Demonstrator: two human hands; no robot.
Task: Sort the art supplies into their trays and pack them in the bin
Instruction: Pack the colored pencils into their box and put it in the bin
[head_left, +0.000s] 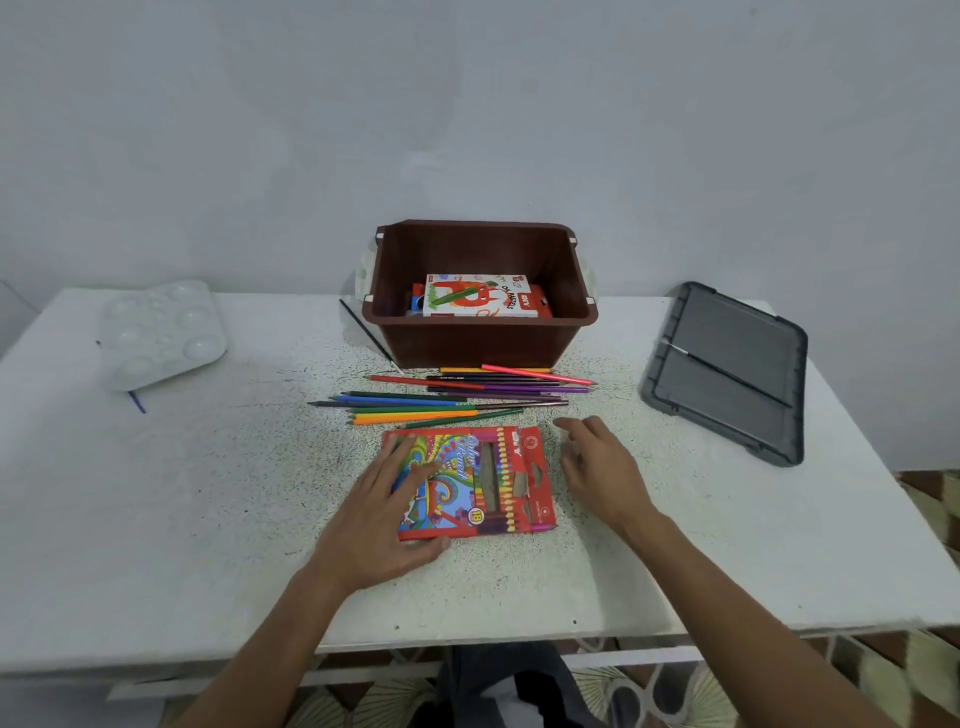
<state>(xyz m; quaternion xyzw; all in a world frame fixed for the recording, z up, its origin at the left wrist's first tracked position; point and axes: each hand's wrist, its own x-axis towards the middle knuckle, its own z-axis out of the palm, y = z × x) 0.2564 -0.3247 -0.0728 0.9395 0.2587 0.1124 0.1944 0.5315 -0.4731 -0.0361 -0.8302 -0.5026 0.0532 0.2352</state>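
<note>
The brown plastic bin (478, 340) holds a white oil-pastels box (478, 297) lying flat. Loose coloured pencils (447, 402) lie in front of it. The left hand (384, 512) presses flat on the red cardboard pencil box (493, 483). The right hand (602, 473), fingers relaxed, holds nothing just beside it.

Under your left palm, flat red cardboard pencil box (501, 470): "Color Pencil" in script, "18" in a round badge near its lower edge. White cardboard box (475, 297) inside your brown plastic bin (467, 344): "OIL PASTELS".
</note>
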